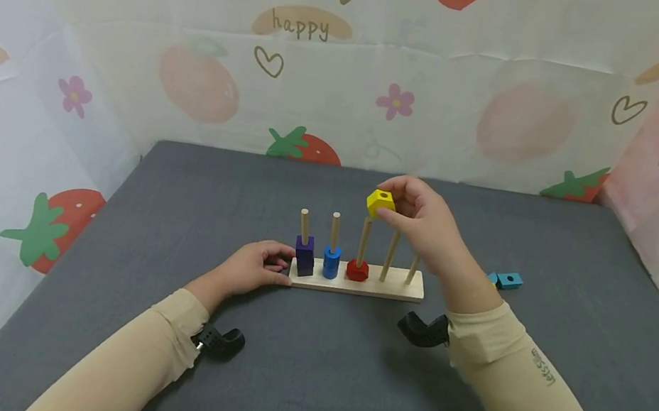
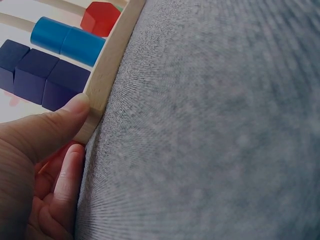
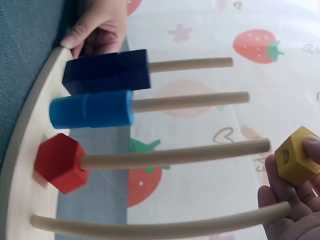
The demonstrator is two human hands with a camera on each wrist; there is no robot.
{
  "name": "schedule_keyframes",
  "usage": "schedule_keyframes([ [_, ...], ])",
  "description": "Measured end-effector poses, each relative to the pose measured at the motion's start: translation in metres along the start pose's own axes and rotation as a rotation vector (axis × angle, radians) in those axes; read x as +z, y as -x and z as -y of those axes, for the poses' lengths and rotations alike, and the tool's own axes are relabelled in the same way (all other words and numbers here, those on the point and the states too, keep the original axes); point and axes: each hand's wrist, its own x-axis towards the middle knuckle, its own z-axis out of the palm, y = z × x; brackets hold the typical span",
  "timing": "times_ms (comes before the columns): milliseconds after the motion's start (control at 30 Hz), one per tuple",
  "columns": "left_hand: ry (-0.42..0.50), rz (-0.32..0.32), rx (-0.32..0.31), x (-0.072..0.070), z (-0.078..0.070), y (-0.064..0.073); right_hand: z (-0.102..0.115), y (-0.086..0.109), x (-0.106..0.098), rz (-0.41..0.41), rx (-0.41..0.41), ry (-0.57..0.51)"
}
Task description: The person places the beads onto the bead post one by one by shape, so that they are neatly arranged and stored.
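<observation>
A wooden peg stand (image 1: pixel 374 289) with a row of upright pegs sits on the table. My left hand (image 1: pixel 251 266) grips its left end, thumb on the edge of the base and fingers curled beside it. Square purple blocks (image 2: pixel 47 75) are stacked on the leftmost peg, blue cylinders (image 3: pixel 92 110) on the second, and a red hexagonal block (image 3: pixel 60 162) low on the third. My right hand (image 1: pixel 424 222) pinches a many-sided yellow block (image 1: pixel 380 203) between thumb and fingers. The block's hole faces the third peg's tip, close over it. Two pegs further right are bare.
Small blue blocks (image 1: pixel 509 281) lie on the grey tablecloth (image 1: pixel 300 388) right of the stand, partly hidden by my right forearm, with a bit of yellow beside them. A printed curtain (image 1: pixel 332 105) hangs behind the table and along both sides.
</observation>
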Motion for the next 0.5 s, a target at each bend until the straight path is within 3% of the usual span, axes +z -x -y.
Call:
schedule_keyframes([
  [200,-0.002,0.004,0.003,0.0,0.0,0.0,-0.004,0.0,0.008,0.007,0.018,-0.011],
  [500,-0.007,0.004,0.001,0.001,0.0,0.001,-0.008,0.001,0.013,0.0,0.082,0.058],
])
